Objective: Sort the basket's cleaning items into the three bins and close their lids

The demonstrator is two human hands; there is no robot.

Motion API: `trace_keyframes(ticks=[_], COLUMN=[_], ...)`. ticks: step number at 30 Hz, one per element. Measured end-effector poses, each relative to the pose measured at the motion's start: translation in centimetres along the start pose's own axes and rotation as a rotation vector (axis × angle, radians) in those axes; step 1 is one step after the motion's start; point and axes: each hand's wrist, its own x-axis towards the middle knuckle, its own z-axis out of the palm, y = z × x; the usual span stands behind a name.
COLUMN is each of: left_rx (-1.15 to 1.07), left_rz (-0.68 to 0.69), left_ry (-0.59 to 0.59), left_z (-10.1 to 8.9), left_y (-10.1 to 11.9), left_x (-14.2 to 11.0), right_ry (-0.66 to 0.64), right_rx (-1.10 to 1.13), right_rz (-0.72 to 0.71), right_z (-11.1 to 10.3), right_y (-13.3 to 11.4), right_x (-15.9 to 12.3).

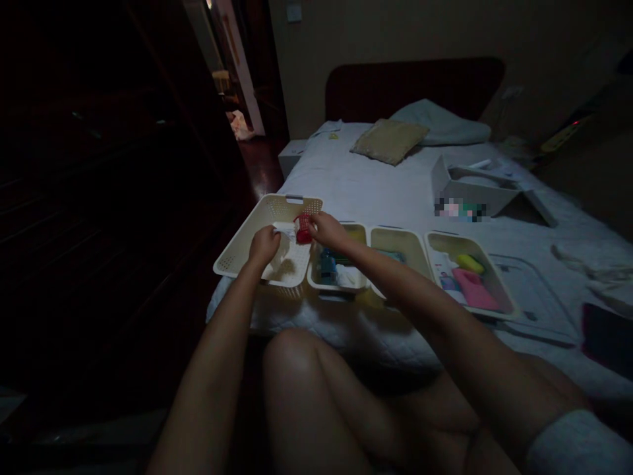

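Note:
My right hand (326, 229) is closed, thumb and fingers pinching a small red box-shaped item (303, 231) with a pale pattern on it. It hangs over the right part of a large cream perforated basket (235, 254). Over the same basket, my left hand (264, 247) is closed in a pinch. Something pale and thin, perhaps clear plastic, shows beside its fingers, too dim to name. Right of the basket stands a cream bin (312, 280) with dark blue and white items inside. My right forearm partly covers this bin and the middle bin (395, 232).
A third bin (512, 310) holds a pink item (475, 289) and a yellow one (469, 264). Beside it lies a clear lid (534, 297). Farther back on the bed (341, 171) are an open white box (475, 191) and a beige pillow (389, 140). A dark flat object (608, 338) lies at right.

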Motion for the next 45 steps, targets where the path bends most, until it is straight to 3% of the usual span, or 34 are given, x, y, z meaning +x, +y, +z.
trace_keyframes(ticks=[4, 10, 15, 19, 25, 32, 36, 39, 45], left_rx=[-0.267, -0.385, -0.574, -0.811, -0.996, -1.081, -1.053, -1.048, -1.153], left_rz=[0.084, 0.225, 0.211, 0.161, 0.028, 0.029, 0.023, 0.048, 0.01], left_ry=[0.089, -0.004, -0.032, -0.097, -0.201, -0.318, -0.309, -0.297, -0.326], left_z=[-0.2, 0.9, 2.1, 3.4, 5.1, 6.2, 6.6, 7.0, 8.4], left_y=[6.9, 17.4, 24.8, 28.5, 30.0, 29.5, 28.7, 28.1, 27.7], left_x=[0.5, -1.2, -3.2, -5.4, -8.6, -10.6, -10.7, -10.3, -9.4], right_ry=[0.138, 0.225, 0.303, 0.388, 0.372, 0.255, 0.238, 0.245, 0.398], right_rx=[-0.028, -0.007, 0.099, 0.274, 0.464, 0.447, 0.469, 0.513, 0.709], right_rz=[0.028, 0.025, 0.068, 0.137, 0.163, 0.105, 0.055, 0.109, 0.208], right_z=[-4.8, -11.2, -14.2, -15.5, -14.6, -12.5, -11.4, -10.5, -10.3], right_y=[1.6, 5.4, 9.3, 10.8, 11.4, 12.1, 13.1, 13.9, 14.5], right_x=[-3.4, -10.4, -15.4, -18.6, -22.4, -24.2, -24.9, -25.0, -23.9])
